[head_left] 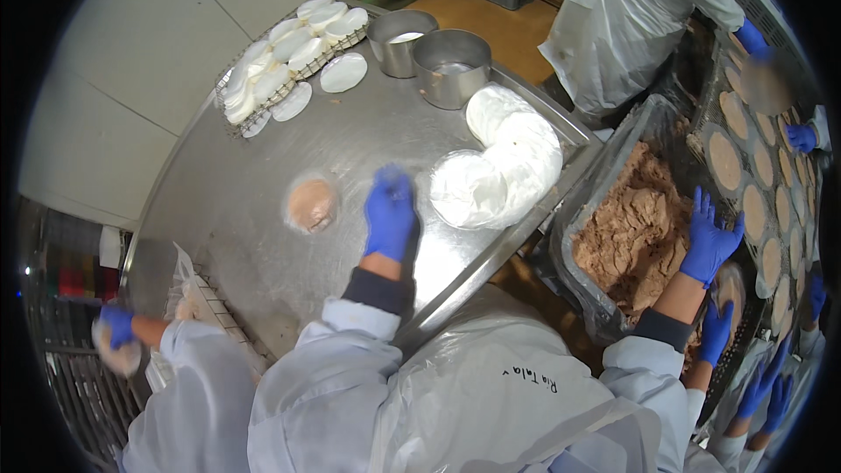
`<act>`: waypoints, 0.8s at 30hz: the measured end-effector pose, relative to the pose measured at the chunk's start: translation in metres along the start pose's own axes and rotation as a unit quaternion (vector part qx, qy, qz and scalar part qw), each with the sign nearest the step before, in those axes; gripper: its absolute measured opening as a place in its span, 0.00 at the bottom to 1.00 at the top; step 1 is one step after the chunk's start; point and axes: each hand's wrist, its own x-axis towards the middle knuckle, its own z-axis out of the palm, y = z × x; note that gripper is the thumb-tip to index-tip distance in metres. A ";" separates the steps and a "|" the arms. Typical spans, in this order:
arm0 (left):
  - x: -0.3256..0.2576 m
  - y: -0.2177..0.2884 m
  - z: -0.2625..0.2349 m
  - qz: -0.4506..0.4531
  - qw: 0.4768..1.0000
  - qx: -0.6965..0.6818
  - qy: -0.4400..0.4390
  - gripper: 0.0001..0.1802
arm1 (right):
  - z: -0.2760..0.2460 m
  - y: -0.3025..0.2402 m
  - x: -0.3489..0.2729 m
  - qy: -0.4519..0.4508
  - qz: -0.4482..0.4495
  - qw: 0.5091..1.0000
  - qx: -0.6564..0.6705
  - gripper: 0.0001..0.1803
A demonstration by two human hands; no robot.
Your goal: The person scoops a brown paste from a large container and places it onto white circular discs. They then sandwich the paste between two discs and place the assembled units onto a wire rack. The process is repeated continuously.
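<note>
Two pots, one patty on tabletop; left hand grip curled, contents unclear; right hand spread, empty.

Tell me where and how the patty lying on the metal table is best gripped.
The patty is probably best lifted by its right edge, the left hand coming from that side with fingertips sliding low beneath it. It lies flat on the metal table, round and low, offering only its edge, and that hand is nearby.
</note>
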 end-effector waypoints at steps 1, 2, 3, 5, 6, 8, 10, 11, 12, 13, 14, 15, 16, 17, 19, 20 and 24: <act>0.005 0.009 0.027 -0.069 0.967 -0.240 -0.050 0.25 | 0.003 -0.006 -0.003 0.002 -0.005 1.000 0.026 0.40; 0.015 0.021 0.059 -0.133 0.869 -0.467 -0.101 0.26 | -0.003 -0.012 0.003 -0.073 0.038 0.996 0.023 0.40; 0.021 0.047 0.094 -0.039 0.894 -0.420 -0.152 0.28 | -0.017 -0.021 0.021 -0.145 0.067 0.987 0.020 0.40; 0.033 0.129 0.157 -0.138 0.796 -0.537 -0.244 0.27 | -0.027 -0.041 0.032 -0.184 0.073 0.980 0.035 0.38; 0.034 0.176 0.183 -0.338 0.632 -0.640 -0.278 0.25 | -0.021 -0.035 0.015 -0.155 0.054 0.985 0.061 0.35; 0.026 0.245 0.230 -0.277 0.573 -0.659 -0.401 0.27 | -0.031 -0.046 0.021 -0.104 0.025 0.994 0.013 0.37; 0.026 0.281 0.283 -0.181 0.505 -0.700 -0.472 0.28 | -0.019 -0.035 -0.007 -0.097 -0.048 0.993 -0.049 0.35; 0.011 0.299 0.301 -0.061 0.620 -0.613 -0.485 0.26 | -0.022 -0.046 0.001 -0.068 -0.079 0.992 -0.064 0.31; -0.003 0.299 0.308 0.069 0.718 -0.506 -0.473 0.25 | -0.032 -0.056 0.011 -0.035 -0.097 0.992 -0.073 0.28; -0.017 0.297 0.314 0.205 0.790 -0.386 -0.431 0.23 | -0.037 -0.069 0.011 -0.019 -0.120 0.990 -0.070 0.28; -0.027 0.296 0.318 0.050 0.742 -0.474 -0.472 0.23 | -0.040 -0.077 0.009 -0.008 -0.130 0.989 -0.069 0.28; -0.034 0.291 0.321 -0.110 0.672 -0.538 -0.497 0.23 | -0.040 -0.082 0.009 0.004 -0.136 0.988 -0.068 0.28; -0.038 0.281 0.321 -0.272 0.584 -0.579 -0.500 0.23 | -0.037 -0.088 0.008 -0.028 -0.163 0.984 -0.067 0.27; -0.036 0.271 0.319 -0.310 0.557 -0.584 -0.503 0.23 | -0.027 -0.098 0.011 -0.062 -0.188 0.978 -0.068 0.27; -0.033 0.258 0.311 -0.383 0.498 -0.593 -0.503 0.23 | -0.006 -0.114 0.016 -0.115 -0.205 0.970 -0.053 0.25; -0.030 0.257 0.307 -0.369 0.493 -0.600 -0.511 0.23 | 0.006 -0.117 0.018 -0.108 -0.195 0.973 -0.061 0.25; -0.013 0.259 0.277 -0.312 0.511 -0.618 -0.510 0.24 | 0.011 -0.100 0.031 -0.104 -0.039 0.992 -0.061 0.27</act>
